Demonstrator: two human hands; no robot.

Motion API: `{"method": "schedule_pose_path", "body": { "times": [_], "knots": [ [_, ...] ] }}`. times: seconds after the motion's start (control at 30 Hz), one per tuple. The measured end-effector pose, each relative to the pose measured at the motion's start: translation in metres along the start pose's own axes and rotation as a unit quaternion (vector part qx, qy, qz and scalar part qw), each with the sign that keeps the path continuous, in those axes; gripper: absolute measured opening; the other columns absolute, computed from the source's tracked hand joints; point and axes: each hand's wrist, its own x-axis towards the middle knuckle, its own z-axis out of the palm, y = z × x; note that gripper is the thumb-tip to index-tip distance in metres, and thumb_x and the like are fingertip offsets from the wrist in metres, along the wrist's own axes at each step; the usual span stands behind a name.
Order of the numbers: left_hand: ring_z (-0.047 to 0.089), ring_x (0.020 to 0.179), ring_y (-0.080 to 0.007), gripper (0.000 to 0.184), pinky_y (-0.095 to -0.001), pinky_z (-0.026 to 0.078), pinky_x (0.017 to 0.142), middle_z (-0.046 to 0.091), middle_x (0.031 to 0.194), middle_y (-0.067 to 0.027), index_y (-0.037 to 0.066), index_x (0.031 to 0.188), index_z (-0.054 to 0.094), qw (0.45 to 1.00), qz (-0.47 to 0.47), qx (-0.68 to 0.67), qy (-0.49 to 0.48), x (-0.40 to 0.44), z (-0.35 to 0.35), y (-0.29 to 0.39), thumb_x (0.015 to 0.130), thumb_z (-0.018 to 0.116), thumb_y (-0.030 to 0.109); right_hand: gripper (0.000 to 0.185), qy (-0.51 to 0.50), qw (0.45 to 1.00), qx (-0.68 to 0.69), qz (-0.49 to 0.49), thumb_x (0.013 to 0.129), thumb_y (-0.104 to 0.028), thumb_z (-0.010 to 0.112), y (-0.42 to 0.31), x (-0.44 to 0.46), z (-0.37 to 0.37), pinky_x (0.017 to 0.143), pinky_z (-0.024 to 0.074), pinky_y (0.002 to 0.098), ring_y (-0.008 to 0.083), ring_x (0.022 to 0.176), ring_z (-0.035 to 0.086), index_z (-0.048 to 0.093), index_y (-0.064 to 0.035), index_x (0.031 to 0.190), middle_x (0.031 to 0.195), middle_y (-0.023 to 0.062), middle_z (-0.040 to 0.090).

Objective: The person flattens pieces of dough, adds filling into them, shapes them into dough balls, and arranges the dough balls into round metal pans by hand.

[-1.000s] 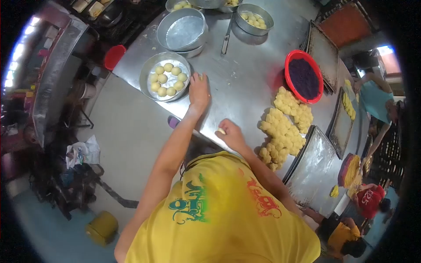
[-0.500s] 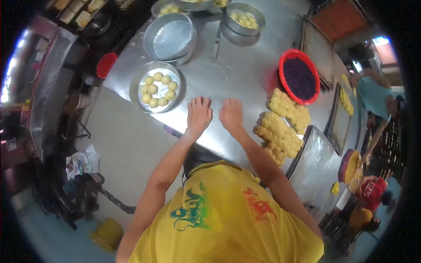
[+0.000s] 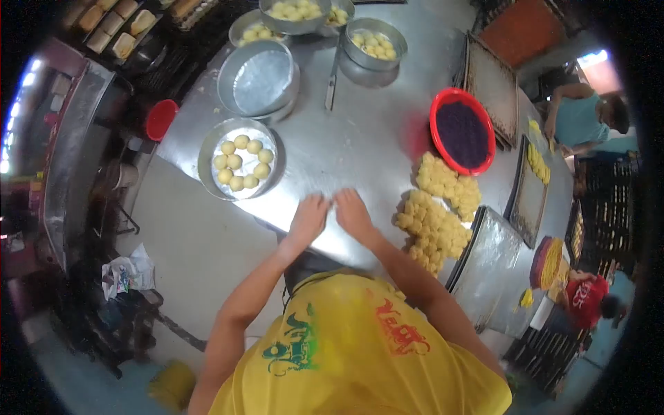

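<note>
My left hand (image 3: 310,216) and my right hand (image 3: 353,213) are close together over the near edge of the metal table (image 3: 325,149). The fingers of both are curled inward; anything between them is too small or hidden to make out. Left of them, a round pan (image 3: 205,160) holds several pale dough balls (image 3: 235,162). Clumps of yellow dough pieces (image 3: 436,228) lie to the right of my right hand. Behind these is a red bowl (image 3: 436,131) filled with a dark purple mass (image 3: 463,135).
An empty round pan (image 3: 259,79), a knife (image 3: 331,90) and a pan of dough balls (image 3: 373,47) are farther back. Flat trays (image 3: 494,249) line the right side. One person in teal (image 3: 577,121) and another in red (image 3: 584,301) are at the far right.
My left hand has moved away from the pan of dough balls to beside my right hand. The small pale piece seen earlier at my right hand no longer shows. The view has shifted.
</note>
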Motion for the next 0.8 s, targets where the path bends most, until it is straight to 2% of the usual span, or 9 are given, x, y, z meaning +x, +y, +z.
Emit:
{"method": "schedule_pose_path", "body": {
  "times": [0.03,0.13,0.27,0.33,0.4,0.43,0.47,0.63,0.8],
  "knots": [
    [0.055,0.097,-0.0341,0.025,-0.0481,0.045,0.082,0.055,0.101,-0.0152,0.008,0.112,0.064,0.998,0.064,-0.014,-0.016,-0.022,-0.01,-0.008,0.087,0.058,0.007,0.019,-0.047,0.998,0.004,-0.037,0.08,0.0,0.061,0.009,-0.021,-0.008,0.088,0.0465,0.0482,0.0385,0.099,0.057,0.062,-0.0019,0.099,0.101,0.0177,0.061],
    [0.055,0.097,-0.0335,0.025,-0.0479,0.044,0.083,0.054,0.101,-0.0143,0.01,0.11,0.065,1.0,-0.012,-0.001,0.002,-0.011,-0.038,-0.029,0.086,0.058,0.007,0.021,-0.008,0.999,-0.047,-0.019,0.08,-0.001,0.062,0.046,-0.017,-0.033,0.089,0.0469,0.0478,0.0377,0.1,0.057,0.063,-0.0024,0.101,0.101,0.0174,0.062],
    [0.054,0.097,-0.0363,0.024,-0.0492,0.043,0.084,0.055,0.1,-0.0166,0.006,0.107,0.064,0.987,-0.071,-0.033,0.137,0.058,-0.023,-0.011,0.084,0.059,0.005,0.016,0.073,0.994,-0.015,0.075,0.079,-0.001,0.057,0.017,0.049,-0.017,0.089,0.046,0.0502,0.0399,0.098,0.056,0.063,-0.0031,0.094,0.096,0.0193,0.061],
    [0.055,0.098,-0.0374,0.023,-0.0487,0.044,0.087,0.056,0.1,-0.0172,0.005,0.106,0.063,0.993,-0.042,-0.066,0.083,0.039,-0.011,0.0,0.083,0.06,0.005,0.016,0.068,0.996,0.019,0.058,0.08,-0.002,0.059,0.008,0.038,-0.007,0.088,0.0467,0.0483,0.0369,0.099,0.057,0.064,-0.0046,0.094,0.097,0.0169,0.062],
    [0.056,0.1,-0.0356,0.028,-0.047,0.046,0.09,0.057,0.103,-0.016,0.008,0.11,0.065,0.996,0.086,0.003,-0.003,-0.003,-0.001,-0.009,0.082,0.061,0.006,0.013,-0.008,1.0,-0.019,-0.009,0.081,-0.003,0.058,0.033,-0.001,-0.007,0.085,0.0466,0.0479,0.0381,0.097,0.056,0.063,-0.0044,0.093,0.095,0.0173,0.061],
    [0.056,0.1,-0.0353,0.029,-0.0474,0.045,0.09,0.057,0.104,-0.016,0.008,0.111,0.066,0.997,0.07,0.004,-0.032,-0.012,-0.007,-0.023,0.082,0.062,0.006,0.012,-0.052,0.997,-0.037,-0.04,0.081,-0.003,0.058,0.047,-0.018,-0.012,0.083,0.0466,0.0478,0.0387,0.095,0.056,0.063,-0.0043,0.092,0.094,0.0175,0.061],
    [0.055,0.101,-0.0351,0.03,-0.0478,0.045,0.09,0.057,0.105,-0.016,0.009,0.111,0.067,0.997,0.054,0.006,-0.062,-0.017,-0.01,-0.032,0.081,0.062,0.007,0.011,-0.025,0.998,-0.054,-0.029,0.082,-0.004,0.058,0.056,-0.012,-0.023,0.082,0.0465,0.0476,0.0389,0.094,0.056,0.063,-0.0044,0.092,0.093,0.0175,0.061],
    [0.053,0.104,-0.0357,0.021,-0.0479,0.042,0.09,0.056,0.105,-0.0144,0.009,0.104,0.067,0.988,-0.063,-0.033,0.137,0.065,-0.029,-0.019,0.085,0.06,0.013,0.009,0.042,0.998,-0.039,0.023,0.083,-0.006,0.059,0.044,0.059,-0.028,0.078,0.0455,0.0488,0.0397,0.09,0.055,0.061,-0.0055,0.092,0.091,0.0173,0.06],
    [0.052,0.108,-0.0354,0.011,-0.0485,0.041,0.092,0.057,0.108,-0.0141,0.007,0.094,0.066,0.96,-0.143,-0.148,0.192,0.051,-0.033,0.028,0.085,0.062,0.012,0.011,0.047,0.999,0.013,-0.015,0.082,-0.003,0.061,0.025,0.009,-0.011,0.075,0.0435,0.0505,0.04,0.089,0.055,0.056,-0.0043,0.091,0.089,0.0176,0.058]
  ]
}}
